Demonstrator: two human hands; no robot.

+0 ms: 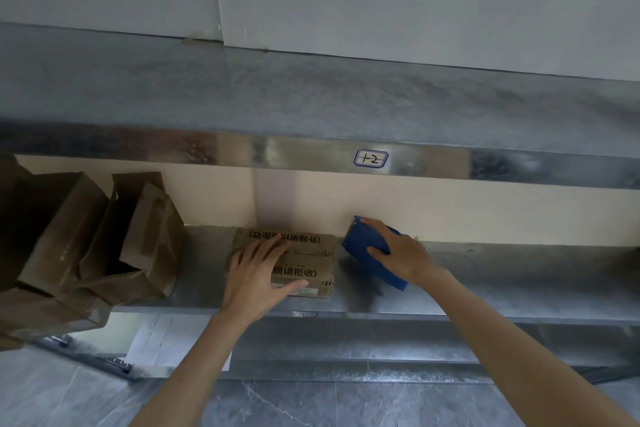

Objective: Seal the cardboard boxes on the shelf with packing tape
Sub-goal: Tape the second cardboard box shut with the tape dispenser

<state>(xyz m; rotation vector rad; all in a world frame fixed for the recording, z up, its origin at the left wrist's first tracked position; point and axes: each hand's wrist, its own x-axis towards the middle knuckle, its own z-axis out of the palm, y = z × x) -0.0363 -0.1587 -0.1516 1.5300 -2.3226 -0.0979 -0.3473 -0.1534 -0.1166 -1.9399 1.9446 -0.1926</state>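
A small flat cardboard box (304, 253) with printed black characters lies on the metal shelf (485, 274), a strip of tape along its top. My left hand (256, 274) rests on the box's left part, fingers spread over the top and thumb along the near edge. To the right of the box, my right hand (398, 250) grips a blue tape dispenser (367, 253), which stands tilted on the shelf, a short gap away from the box.
Several open cardboard boxes (104, 236) with raised flaps stand crowded at the shelf's left end. An upper metal shelf edge carries a label reading 1-2 (371, 159). A beige back panel (485, 215) closes the shelf behind. Grey floor (311, 406) lies below.
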